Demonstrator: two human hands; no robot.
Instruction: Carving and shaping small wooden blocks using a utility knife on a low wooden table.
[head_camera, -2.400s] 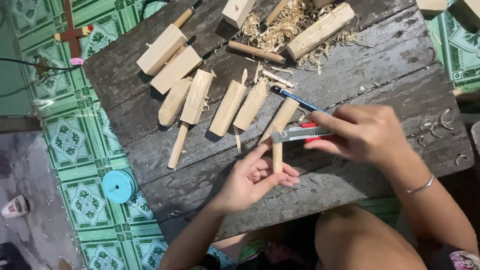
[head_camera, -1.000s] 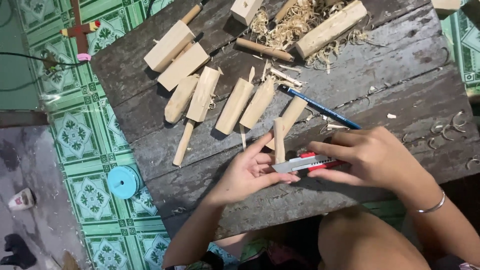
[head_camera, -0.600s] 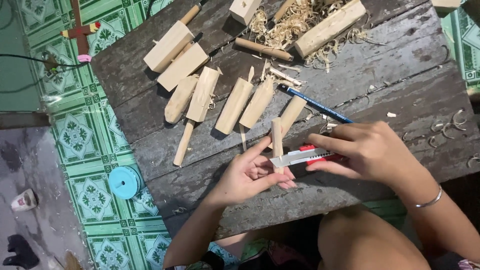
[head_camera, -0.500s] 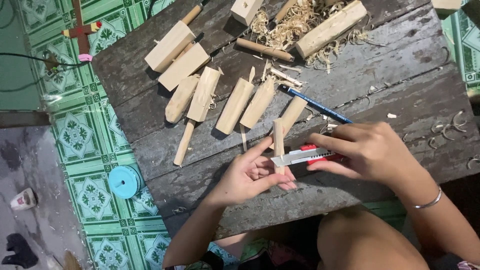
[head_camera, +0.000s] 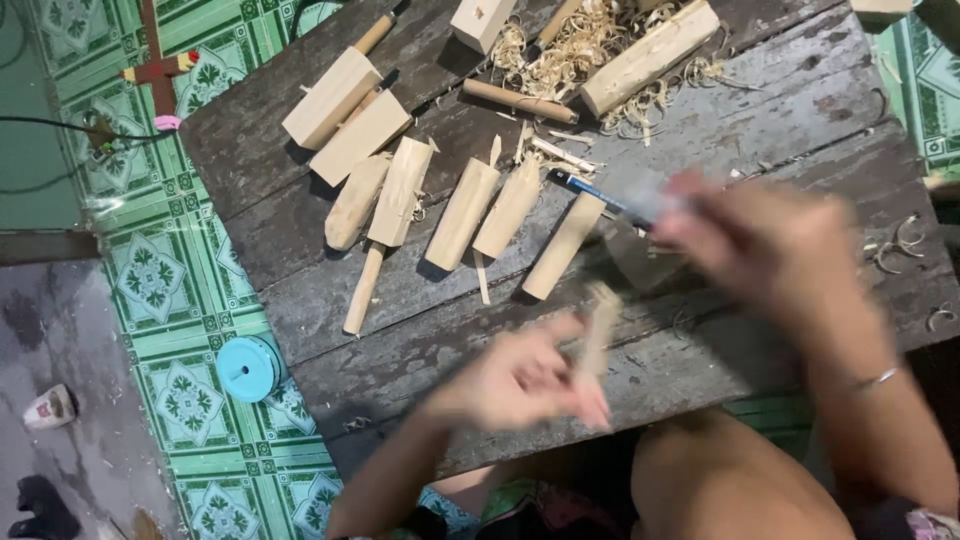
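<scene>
Below, near the front edge of the dark weathered plank table (head_camera: 780, 110), the left hand (head_camera: 520, 385) held a slim pale wooden stick (head_camera: 598, 335) upright, its fingers closed around the lower end. Both hands were smeared by motion. To the right and slightly farther off, the right hand (head_camera: 770, 245) was raised above the boards; whether its fingers were apart or gripping something could not be told. Just beside its far-left edge lay a blue pen (head_camera: 600, 195). Farther left, a row of carved light-wood blocks (head_camera: 460, 215) rested on the planks, with curled wood shavings (head_camera: 580, 35) heaped at the far side. Left of the table, a round turquoise spool (head_camera: 247, 368) sat on the green patterned tile floor (head_camera: 190, 300)
</scene>
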